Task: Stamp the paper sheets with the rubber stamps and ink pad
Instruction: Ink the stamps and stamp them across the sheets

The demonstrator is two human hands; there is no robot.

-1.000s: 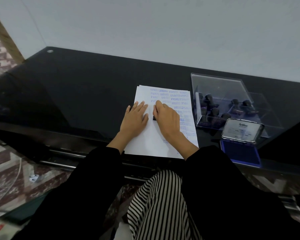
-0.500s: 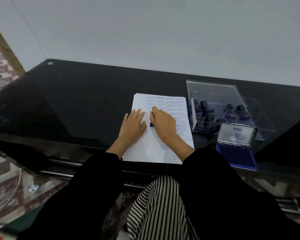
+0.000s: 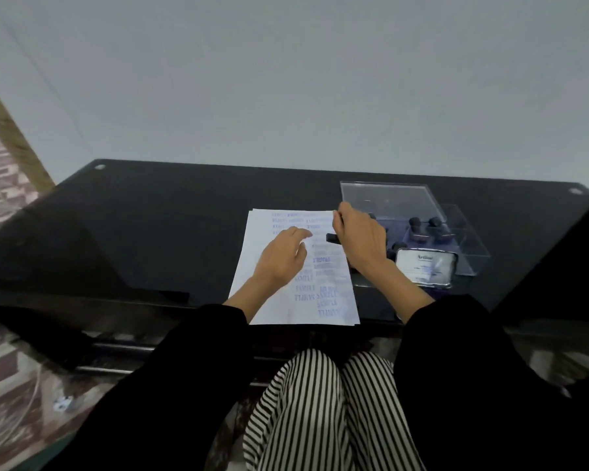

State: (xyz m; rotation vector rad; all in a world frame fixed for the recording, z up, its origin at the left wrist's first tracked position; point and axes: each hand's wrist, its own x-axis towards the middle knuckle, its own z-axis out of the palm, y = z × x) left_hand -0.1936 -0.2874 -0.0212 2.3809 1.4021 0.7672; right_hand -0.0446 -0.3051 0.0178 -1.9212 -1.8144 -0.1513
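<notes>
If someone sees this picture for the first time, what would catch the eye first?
The white paper sheet with blue stamp prints, at the middle of the black glass table. On it the left hand rests, and the right hand grips a black rubber stamp at its right edge; a clear plastic box stands beside.

Black glass table point(image 3: 150, 232) w/ paper sheets point(image 3: 286, 311), clear box point(image 3: 388, 202), ink pad point(image 3: 425, 266).

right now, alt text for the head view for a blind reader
A person seated at a black glass table holds a dark rubber stamp in the right hand over a paper sheet bearing blue stamp marks, the left hand open on it. A clear box of stamps and an open ink pad sit to the right.
</notes>
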